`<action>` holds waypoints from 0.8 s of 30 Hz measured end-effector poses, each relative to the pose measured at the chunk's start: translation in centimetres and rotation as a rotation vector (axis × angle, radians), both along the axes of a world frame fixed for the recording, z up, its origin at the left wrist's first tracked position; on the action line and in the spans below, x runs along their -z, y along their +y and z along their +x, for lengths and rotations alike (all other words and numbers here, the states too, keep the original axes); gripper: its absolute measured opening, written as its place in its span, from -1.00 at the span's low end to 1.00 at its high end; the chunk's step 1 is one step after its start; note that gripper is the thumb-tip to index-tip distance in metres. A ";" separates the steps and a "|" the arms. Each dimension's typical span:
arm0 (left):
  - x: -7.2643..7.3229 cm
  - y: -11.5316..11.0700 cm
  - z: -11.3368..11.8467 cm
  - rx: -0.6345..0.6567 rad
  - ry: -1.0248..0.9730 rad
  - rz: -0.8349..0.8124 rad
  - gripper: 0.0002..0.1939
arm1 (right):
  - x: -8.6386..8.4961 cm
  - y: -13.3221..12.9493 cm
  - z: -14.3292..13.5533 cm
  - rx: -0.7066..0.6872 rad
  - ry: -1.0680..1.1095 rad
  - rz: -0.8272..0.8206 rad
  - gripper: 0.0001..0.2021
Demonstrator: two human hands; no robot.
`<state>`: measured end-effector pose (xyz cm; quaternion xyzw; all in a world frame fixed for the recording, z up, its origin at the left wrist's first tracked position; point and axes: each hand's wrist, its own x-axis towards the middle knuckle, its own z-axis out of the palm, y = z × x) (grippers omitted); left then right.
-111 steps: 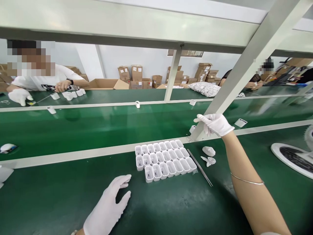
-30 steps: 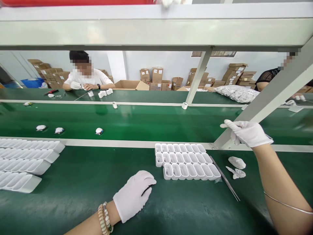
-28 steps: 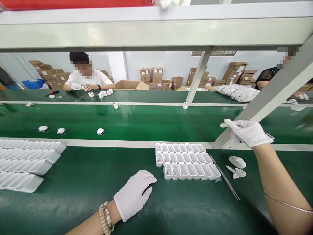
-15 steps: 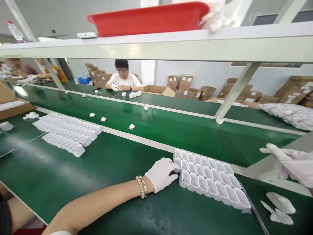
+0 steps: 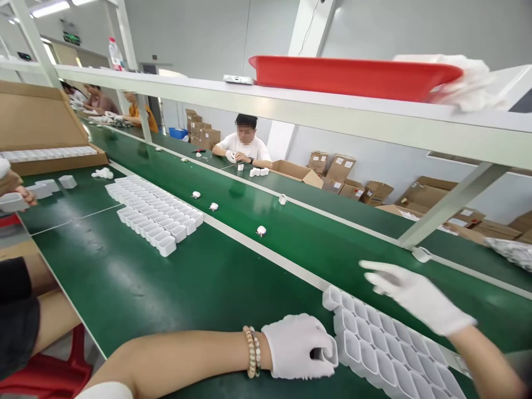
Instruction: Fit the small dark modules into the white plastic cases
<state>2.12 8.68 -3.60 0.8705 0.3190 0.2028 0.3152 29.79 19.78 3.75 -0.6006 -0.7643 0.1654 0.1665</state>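
Note:
My left hand [image 5: 297,346], in a white glove with bead bracelets at the wrist, is closed around a small white plastic cup [image 5: 331,354]. That cup is at the left end of a block of white cups [image 5: 366,352] set in rows on the green bench. My right hand [image 5: 415,296], gloved as well, is over the back of this block at the edge of the green belt. Its index finger points left, and I see nothing in it. Several small white rounded pieces on dark bases, one being the nearest piece [image 5: 261,231], lie on the belt.
Another block of white cups [image 5: 153,208] stands to the left. Beyond it are an open carton [image 5: 45,119] and a neighbour's hand [image 5: 14,188]. A person [image 5: 245,144] sits across the belt. A shelf [image 5: 291,105] bearing a red tray [image 5: 353,77] crosses overhead.
The view has swung left and up. My left hand has closed on a cup at the block's end. My right hand has come in leftward from the right edge, over the belt.

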 end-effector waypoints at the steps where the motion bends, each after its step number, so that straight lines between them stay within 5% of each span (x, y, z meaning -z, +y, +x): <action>1: -0.1 0.0 0.1 0.016 -0.022 -0.013 -0.83 | 0.0 1.0 -3.3 -0.108 0.004 -0.081 -0.59; 6: -0.4 0.0 -0.1 -0.020 -0.107 -0.168 -0.76 | 2.5 6.8 -15.8 -0.266 -0.045 -0.212 -0.43; 9: -0.3 0.3 -0.1 -0.074 -0.147 -0.321 -0.73 | 4.6 9.6 -19.6 -0.300 -0.018 -0.219 -0.39; 13: 0.8 0.7 0.1 -0.170 -0.243 -0.447 -0.49 | 6.1 11.5 -22.5 -0.357 0.070 -0.231 -0.64; 18: 2.1 0.6 0.3 -0.329 -0.408 -0.353 -0.45 | 5.7 11.0 -22.7 -0.375 0.251 -0.273 -0.74; 24: 1.1 0.6 -0.3 -0.516 -0.567 -0.209 -0.63 | 2.5 3.7 -14.4 -0.366 0.518 -0.314 -0.52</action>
